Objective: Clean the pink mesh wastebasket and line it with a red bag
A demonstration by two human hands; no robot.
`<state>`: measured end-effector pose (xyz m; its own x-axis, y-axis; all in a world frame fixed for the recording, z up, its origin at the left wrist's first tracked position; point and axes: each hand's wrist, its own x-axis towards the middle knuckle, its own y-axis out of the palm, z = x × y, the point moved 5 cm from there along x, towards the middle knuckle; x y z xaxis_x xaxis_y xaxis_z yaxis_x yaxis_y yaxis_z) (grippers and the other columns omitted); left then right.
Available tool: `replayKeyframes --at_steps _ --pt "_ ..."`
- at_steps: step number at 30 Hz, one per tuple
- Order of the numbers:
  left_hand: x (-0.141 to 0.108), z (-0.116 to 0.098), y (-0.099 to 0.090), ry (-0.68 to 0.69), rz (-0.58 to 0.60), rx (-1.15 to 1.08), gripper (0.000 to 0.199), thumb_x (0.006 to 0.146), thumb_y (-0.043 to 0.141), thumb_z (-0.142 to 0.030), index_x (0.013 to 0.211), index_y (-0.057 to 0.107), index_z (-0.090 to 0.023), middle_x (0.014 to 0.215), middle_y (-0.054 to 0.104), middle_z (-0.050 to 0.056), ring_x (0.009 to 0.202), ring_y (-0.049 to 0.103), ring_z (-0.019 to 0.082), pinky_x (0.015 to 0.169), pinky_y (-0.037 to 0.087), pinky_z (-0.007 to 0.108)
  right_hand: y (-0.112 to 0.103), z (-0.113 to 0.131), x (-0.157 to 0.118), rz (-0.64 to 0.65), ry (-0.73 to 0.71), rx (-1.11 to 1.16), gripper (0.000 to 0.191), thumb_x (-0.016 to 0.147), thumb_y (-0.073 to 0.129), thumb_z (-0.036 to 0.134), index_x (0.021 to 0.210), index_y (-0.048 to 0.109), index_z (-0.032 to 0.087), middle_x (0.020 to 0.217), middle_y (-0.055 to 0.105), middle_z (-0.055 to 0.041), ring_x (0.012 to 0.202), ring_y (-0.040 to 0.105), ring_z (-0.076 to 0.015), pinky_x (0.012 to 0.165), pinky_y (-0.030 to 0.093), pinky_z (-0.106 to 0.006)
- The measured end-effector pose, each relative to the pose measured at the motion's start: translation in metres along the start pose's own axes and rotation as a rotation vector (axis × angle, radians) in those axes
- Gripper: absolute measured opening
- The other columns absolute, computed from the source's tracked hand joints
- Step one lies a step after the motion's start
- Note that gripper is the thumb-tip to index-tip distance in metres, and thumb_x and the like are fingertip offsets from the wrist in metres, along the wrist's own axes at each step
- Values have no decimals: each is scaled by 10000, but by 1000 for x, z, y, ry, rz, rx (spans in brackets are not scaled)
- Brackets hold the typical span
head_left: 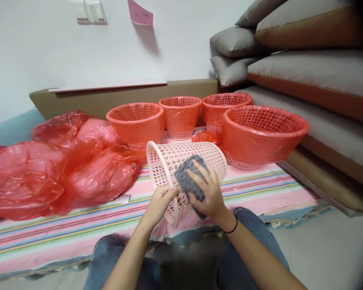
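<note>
A pale pink plastic basket [211, 155] with a lattice wall lies on its side in front of me, its open rim turned to the left. My left hand [161, 203] grips that rim at its near side, fingers closed around the edge. Against the basket's wall my right hand [208, 191] presses a folded dark grey cloth [187, 181], with its fingers spread over the top and the thumb below. Part of the cloth and the basket's underside are hidden.
Several pink baskets lined with red plastic bags, one a lined basket [263, 137], stand behind. Crumpled red plastic bags [90, 173] lie at left on the striped cloth cover [109, 219]. Stacked grey cushions [314, 72] rise on the right. A wall [184, 40] stands at the back.
</note>
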<state>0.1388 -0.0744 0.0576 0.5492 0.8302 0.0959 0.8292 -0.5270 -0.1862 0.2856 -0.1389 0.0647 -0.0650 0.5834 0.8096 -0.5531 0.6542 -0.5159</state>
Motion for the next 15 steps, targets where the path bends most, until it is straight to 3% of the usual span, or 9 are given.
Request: replayKeyframes --at_steps 5,8,11,15 --pt "-6 0 6 -3 163 42 439 753 628 -542 559 544 -158 561 450 -22 575 400 123 564 337 245 -18 -81 -5 -213 423 -54 507 903 497 329 1401 487 230 1478 471 -125 1390 403 -285 1141 304 -581" --pt "-9 -2 13 22 236 65 426 778 609 -525 579 548 -153 570 427 -23 579 386 118 561 315 238 -24 -110 -14 -323 586 -20 499 911 497 380 1377 518 204 1472 468 -153 1393 398 -307 1133 310 -595" --pt "-9 -4 14 40 211 60 459 804 572 -558 578 507 -164 570 408 -27 583 371 116 572 315 240 -21 -97 -15 -321 577 -21 514 916 500 388 1403 490 224 1515 409 -147 1416 360 -318 1137 292 -611" --pt "-4 -2 15 34 175 32 513 772 574 -643 583 515 -170 572 453 -18 570 401 125 570 339 250 -9 -29 -5 -149 273 -12 558 898 520 324 1445 424 270 1536 386 -120 1416 366 -311 1144 281 -610"
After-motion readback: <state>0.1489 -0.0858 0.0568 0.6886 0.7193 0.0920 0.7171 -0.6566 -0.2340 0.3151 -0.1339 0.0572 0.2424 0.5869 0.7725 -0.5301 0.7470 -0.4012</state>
